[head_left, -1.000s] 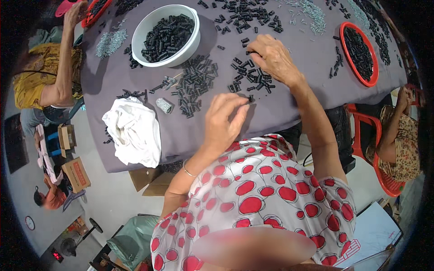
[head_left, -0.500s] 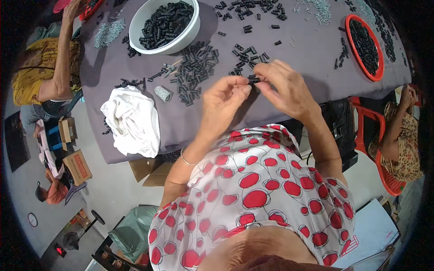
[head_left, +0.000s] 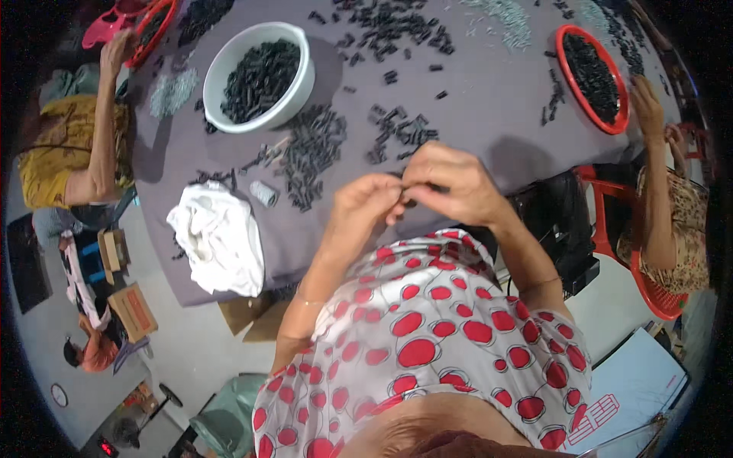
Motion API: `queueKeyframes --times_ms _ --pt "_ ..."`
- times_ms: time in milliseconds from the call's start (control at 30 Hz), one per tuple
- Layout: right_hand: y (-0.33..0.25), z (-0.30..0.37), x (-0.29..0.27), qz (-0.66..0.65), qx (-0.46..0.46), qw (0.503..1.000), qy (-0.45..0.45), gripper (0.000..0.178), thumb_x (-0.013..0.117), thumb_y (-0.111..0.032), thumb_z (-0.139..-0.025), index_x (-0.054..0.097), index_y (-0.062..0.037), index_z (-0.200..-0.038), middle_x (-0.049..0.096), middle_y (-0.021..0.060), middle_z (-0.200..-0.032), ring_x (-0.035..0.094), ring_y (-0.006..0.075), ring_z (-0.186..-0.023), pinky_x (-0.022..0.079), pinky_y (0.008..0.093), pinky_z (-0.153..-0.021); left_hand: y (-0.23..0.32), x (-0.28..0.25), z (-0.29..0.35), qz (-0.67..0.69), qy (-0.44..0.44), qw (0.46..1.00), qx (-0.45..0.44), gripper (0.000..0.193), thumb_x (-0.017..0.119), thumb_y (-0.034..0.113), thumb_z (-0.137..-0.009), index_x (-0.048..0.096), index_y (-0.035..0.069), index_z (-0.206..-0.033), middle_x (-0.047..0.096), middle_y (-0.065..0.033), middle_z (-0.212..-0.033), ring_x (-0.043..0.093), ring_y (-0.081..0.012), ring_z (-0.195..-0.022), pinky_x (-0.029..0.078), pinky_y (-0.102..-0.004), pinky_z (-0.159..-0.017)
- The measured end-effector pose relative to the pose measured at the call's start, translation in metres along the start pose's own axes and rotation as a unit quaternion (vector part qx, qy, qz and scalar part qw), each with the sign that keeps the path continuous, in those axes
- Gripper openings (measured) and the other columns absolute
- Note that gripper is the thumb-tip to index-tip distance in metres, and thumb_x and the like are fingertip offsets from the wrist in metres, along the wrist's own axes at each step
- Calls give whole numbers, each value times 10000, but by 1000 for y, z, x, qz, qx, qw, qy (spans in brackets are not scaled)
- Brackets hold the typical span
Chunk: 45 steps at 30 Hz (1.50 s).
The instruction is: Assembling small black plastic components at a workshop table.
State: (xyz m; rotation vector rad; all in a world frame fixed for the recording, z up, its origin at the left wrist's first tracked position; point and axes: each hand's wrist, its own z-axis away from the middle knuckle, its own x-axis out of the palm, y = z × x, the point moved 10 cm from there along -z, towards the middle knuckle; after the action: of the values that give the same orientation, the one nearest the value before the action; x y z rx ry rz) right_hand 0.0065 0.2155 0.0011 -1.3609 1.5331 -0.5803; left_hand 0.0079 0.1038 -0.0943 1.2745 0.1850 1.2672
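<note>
Before my chest, both hands meet at the fingertips, just in front of a loose group of small black cylindrical parts [head_left: 397,133]. My left hand [head_left: 363,204] pinches with thumb and forefinger. My right hand [head_left: 454,185] closes from the other side, its thumb and forefinger touching the left fingertips. The small black cylindrical part seen between them earlier is now mostly covered by the fingers, and blur hides its detail. Left of my hands lies a denser heap of black parts [head_left: 311,153]. A small grey-white roll [head_left: 263,193] rests beside that heap.
A white basin [head_left: 304,90] of black parts stands far left of my hands; a crumpled white cloth [head_left: 217,240] lies nearer. On the right is a red-rimmed tray [head_left: 621,114]. Small silvery pieces [head_left: 508,23] lie at the back. Other people sit left and right of the table.
The view has shifted, so the table contents appear lower and further left. My fingers have closed together over the black part. At right, another person's hand now reaches to the table by the tray.
</note>
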Motion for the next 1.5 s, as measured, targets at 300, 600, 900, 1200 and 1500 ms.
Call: queueKeyframes --times_ms 300,600,900,1200,1500 --pt "0 0 -13 2 -14 999 -34 121 649 5 -717 623 -11 -834 585 87 -799 579 251 -765 471 341 -665 -6 3 2 -60 -41 996 -49 147 605 105 -884 620 -4 -982 648 -69 -864 571 -94 -693 470 -207 -617" --pt "87 9 -125 255 183 925 215 92 639 -38 -736 626 -52 -826 586 81 -750 597 220 -673 484 306 -610 -8 -10 -1 -62 17 998 -26 172 593 91 -889 606 -20 -1020 652 -61 -870 586 -86 -731 483 -217 -639" --pt "73 3 -90 398 61 899 170 67 654 -92 -727 593 -74 -748 552 69 -691 547 273 -670 423 392 -574 -9 -13 -1 -28 27 999 -4 183 578 86 -897 600 -26 -1039 649 -67 -892 583 -83 -740 487 -218 -645" --pt "0 -1 -4 99 46 994 -3 171 629 28 -734 553 -51 -865 581 112 -739 595 313 -643 472 354 -564 -2 -6 -3 -77 42 995 53 165 571 101 -906 602 -21 -1012 640 -52 -858 559 -75 -700 474 -215 -629" --pt "-20 8 15 212 -7 976 -42 168 619 -21 -739 555 -31 -894 551 116 -798 582 322 -703 472 394 -568 4 -3 10 -111 84 985 104 157 595 137 -902 603 -2 -974 609 -5 -775 528 -51 -683 450 -194 -617"
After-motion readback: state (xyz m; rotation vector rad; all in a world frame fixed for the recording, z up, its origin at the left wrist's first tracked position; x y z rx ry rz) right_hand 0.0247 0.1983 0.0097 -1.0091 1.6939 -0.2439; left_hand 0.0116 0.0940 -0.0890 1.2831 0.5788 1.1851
